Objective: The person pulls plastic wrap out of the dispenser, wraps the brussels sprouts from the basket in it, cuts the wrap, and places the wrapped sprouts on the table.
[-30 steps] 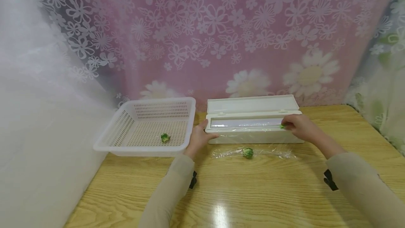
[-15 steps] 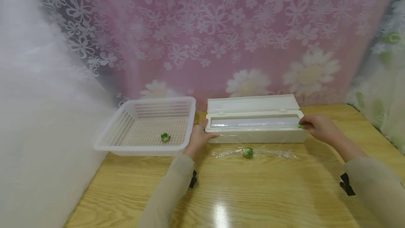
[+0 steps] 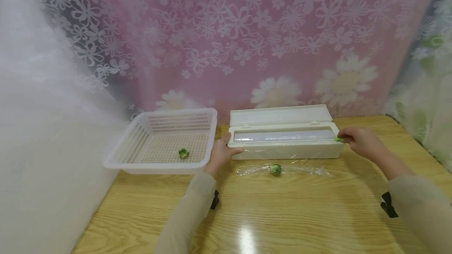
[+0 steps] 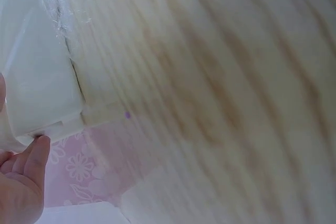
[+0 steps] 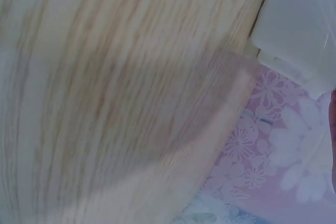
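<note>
A white cling film dispenser (image 3: 286, 152) stands with its lid raised and a roll of film (image 3: 282, 136) inside. My left hand (image 3: 221, 154) grips its left end, thumb along the front; the left wrist view shows fingertips against the end wall. At the right end, my right hand (image 3: 363, 142) pinches a small green slide cutter (image 3: 338, 139); only a sliver of this hand enters the right wrist view. In front of the dispenser lies a Brussels sprout (image 3: 276, 169) on or in crumpled clear film (image 3: 307, 170); I cannot tell whether it is fully wrapped.
A white perforated basket (image 3: 159, 166) sits left of the dispenser, close to my left hand. Inside it is another Brussels sprout (image 3: 183, 153). The wooden table (image 3: 282, 214) backs onto a pink floral curtain (image 3: 229, 50), with a pale sheet (image 3: 46, 128) along the left.
My right hand has slid the green cutter rightward along the dispenser to its right end, slowing in the last half second. The left hand stays on the left end.
</note>
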Demonstrator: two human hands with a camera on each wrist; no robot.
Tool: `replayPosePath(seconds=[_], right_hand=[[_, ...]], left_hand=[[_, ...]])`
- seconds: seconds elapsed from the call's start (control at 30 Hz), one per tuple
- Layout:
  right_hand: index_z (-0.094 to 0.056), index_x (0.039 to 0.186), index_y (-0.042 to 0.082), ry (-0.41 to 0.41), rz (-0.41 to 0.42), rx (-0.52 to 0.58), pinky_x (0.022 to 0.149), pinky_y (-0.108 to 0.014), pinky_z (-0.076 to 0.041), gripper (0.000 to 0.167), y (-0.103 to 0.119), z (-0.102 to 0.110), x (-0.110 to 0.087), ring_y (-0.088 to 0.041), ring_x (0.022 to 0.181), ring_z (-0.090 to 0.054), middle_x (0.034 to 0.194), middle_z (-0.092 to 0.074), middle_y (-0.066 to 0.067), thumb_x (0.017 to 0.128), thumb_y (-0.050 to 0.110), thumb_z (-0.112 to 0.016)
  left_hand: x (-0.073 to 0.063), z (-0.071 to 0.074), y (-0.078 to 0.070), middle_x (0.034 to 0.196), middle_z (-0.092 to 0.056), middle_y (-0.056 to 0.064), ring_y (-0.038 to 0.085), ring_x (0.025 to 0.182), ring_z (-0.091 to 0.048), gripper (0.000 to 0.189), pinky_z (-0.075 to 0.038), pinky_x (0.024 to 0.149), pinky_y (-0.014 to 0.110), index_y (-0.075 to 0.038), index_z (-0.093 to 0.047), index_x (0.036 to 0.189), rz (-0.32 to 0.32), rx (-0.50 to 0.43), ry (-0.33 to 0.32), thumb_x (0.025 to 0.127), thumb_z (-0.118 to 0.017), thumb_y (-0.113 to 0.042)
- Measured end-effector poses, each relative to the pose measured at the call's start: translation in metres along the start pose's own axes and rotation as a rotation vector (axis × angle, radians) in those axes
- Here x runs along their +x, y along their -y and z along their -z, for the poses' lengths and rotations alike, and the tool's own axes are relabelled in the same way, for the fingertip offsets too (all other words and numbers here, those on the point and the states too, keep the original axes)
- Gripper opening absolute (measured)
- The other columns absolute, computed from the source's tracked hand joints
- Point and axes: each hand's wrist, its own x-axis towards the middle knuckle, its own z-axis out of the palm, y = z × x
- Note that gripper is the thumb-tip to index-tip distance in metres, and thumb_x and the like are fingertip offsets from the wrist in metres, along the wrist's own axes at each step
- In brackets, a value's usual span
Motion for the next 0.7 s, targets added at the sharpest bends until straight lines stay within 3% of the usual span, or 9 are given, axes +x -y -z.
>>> replayPosePath(seconds=[0.07,0.17,0.23,0.3,0.4,0.57,0.7], right_hand=[[-0.063,0.085,-0.003,0.001,-0.002,0.001,0.060,-0.044,-0.047,0.011,0.001,0.000,0.000,-0.033,0.072,-0.058,0.078,-0.063,-0.013,0.076,-0.008,-0.060],[-0.063,0.087,-0.004,0.028,-0.023,0.003,0.061,-0.045,-0.047,0.011,0.006,0.002,-0.001,-0.033,0.074,-0.058,0.081,-0.062,-0.015,0.077,-0.007,-0.060],[-0.063,0.089,-0.005,0.055,-0.030,0.001,0.063,-0.046,-0.046,0.012,0.011,0.004,0.000,-0.034,0.077,-0.057,0.084,-0.062,-0.017,0.078,-0.004,-0.060],[-0.062,0.091,-0.005,0.071,-0.021,-0.003,0.064,-0.047,-0.046,0.014,0.016,0.004,0.001,-0.036,0.079,-0.057,0.086,-0.062,-0.018,0.078,-0.002,-0.061],[-0.062,0.093,-0.005,0.060,0.018,-0.026,0.066,-0.049,-0.045,0.017,0.020,0.001,0.002,-0.038,0.082,-0.055,0.091,-0.060,-0.021,0.078,0.001,-0.062],[-0.063,0.091,-0.002,0.011,0.084,-0.036,0.064,-0.046,-0.046,0.017,0.024,-0.006,0.002,-0.035,0.081,-0.055,0.091,-0.058,-0.019,0.076,0.004,-0.066],[-0.064,0.086,0.000,-0.051,0.183,-0.037,0.059,-0.041,-0.046,0.017,0.025,-0.011,0.005,-0.028,0.074,-0.055,0.084,-0.059,-0.012,0.071,0.001,-0.071]], left_hand=[[-0.001,0.000,-0.002,0.139,-0.030,0.012,0.020,0.121,-0.037,0.089,-0.037,0.092,0.026,-0.001,-0.030,0.135,0.005,0.040,-0.006,0.066,-0.075,-0.034],[-0.004,0.001,-0.008,0.139,-0.030,0.011,0.022,0.113,-0.045,0.088,-0.035,0.094,0.030,-0.002,-0.029,0.136,0.011,0.129,-0.006,0.068,-0.074,-0.037],[-0.005,0.003,-0.010,0.139,-0.031,0.010,0.022,0.120,-0.038,0.087,-0.030,0.098,0.032,-0.003,-0.029,0.136,0.017,0.168,-0.004,0.069,-0.073,-0.037],[-0.007,0.004,-0.010,0.138,-0.032,0.011,0.024,0.119,-0.039,0.086,-0.031,0.098,0.034,-0.004,-0.030,0.136,0.015,0.197,-0.007,0.070,-0.073,-0.037],[-0.010,0.006,-0.010,0.137,-0.031,0.016,0.030,0.122,-0.033,0.081,-0.031,0.097,0.039,-0.006,-0.035,0.135,-0.018,0.215,-0.017,0.070,-0.073,-0.037],[-0.020,0.007,-0.015,0.140,-0.023,0.017,0.035,0.125,-0.023,0.061,-0.031,0.096,0.045,-0.009,-0.054,0.120,-0.142,0.258,-0.035,0.069,-0.074,-0.035],[-0.026,0.006,-0.016,0.131,-0.035,0.012,0.030,0.119,-0.029,0.036,-0.036,0.092,0.040,-0.009,-0.064,0.098,-0.309,0.349,-0.048,0.070,-0.074,-0.031]])
